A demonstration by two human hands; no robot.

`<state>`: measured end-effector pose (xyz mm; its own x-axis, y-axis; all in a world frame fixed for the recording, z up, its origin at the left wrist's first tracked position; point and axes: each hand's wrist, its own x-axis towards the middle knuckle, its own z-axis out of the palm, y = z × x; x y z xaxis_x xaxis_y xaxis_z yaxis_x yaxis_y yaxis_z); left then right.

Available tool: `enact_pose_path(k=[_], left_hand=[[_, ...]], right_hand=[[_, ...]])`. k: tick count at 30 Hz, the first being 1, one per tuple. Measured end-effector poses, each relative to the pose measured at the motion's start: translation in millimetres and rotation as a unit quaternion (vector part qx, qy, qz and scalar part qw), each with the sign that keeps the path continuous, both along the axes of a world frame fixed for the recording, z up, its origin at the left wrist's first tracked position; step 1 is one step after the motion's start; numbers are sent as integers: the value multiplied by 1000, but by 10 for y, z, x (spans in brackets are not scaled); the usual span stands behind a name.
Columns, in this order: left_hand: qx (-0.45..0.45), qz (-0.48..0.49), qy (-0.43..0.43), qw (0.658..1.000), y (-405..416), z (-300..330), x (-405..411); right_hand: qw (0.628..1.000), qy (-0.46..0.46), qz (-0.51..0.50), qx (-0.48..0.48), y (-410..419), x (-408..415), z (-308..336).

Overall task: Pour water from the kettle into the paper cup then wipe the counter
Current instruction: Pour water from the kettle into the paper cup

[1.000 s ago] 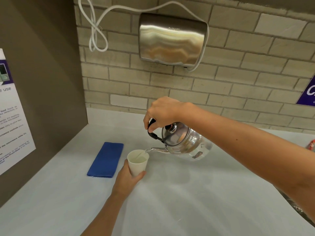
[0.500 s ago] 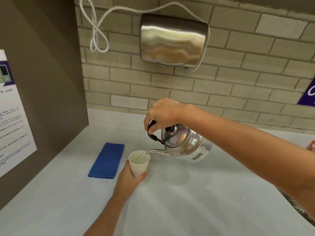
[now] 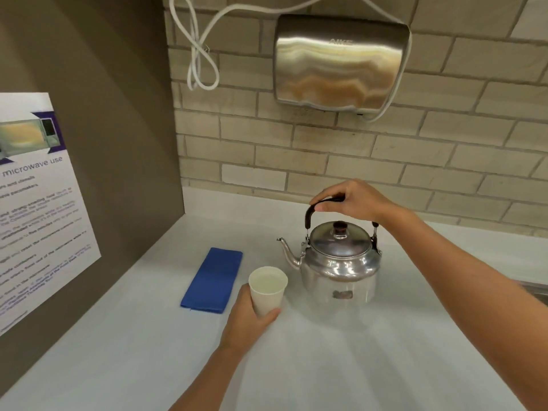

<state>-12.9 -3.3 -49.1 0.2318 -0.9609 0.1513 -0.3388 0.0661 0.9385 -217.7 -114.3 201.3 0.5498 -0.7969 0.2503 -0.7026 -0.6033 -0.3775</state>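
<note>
A shiny steel kettle [image 3: 339, 268] stands upright on the white counter [image 3: 341, 360], its spout pointing left. My right hand [image 3: 353, 203] grips the black handle from above. A white paper cup [image 3: 267, 290] with water in it stands just left of the kettle, and my left hand [image 3: 247, 318] is wrapped around its lower side. A folded blue cloth [image 3: 213, 280] lies flat on the counter to the left of the cup.
A steel hand dryer [image 3: 341, 60] with a looped white cord hangs on the brick wall behind. A brown side panel with a microwave-use poster [image 3: 38, 209] closes the left side. A sink edge [image 3: 536, 289] shows at the far right.
The kettle was tilted, pouring into the cup. It has been brought back upright and set on the counter to the right of the cup. My left hand still holds the cup.
</note>
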Motion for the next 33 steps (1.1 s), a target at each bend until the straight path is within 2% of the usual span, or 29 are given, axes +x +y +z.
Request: enact_pose_path(k=[4,8,18,28,31,33], left_hand=[[6,-8,8,1000,-10,-33,8],[4,-5,4,1000,-27,-48,9],[21,-5,7,1000,-25,-28,14],[27,-7,0,1000,-8,-6,19],[31,-24,-9,999,-3,22,38],[46,-50,-43,997,24,79,104]], right_hand=[[996,-84,0,6,-304,194,-219],[994,-104,-11,3,-586,428,-419],[995,-88,-31,32,-922,697,-799],[995,-81,-21,55,-958,697,-848],[999,-17,-15,36,-858,616,-773],[999,-26,-31,-1,-689,516,-753]])
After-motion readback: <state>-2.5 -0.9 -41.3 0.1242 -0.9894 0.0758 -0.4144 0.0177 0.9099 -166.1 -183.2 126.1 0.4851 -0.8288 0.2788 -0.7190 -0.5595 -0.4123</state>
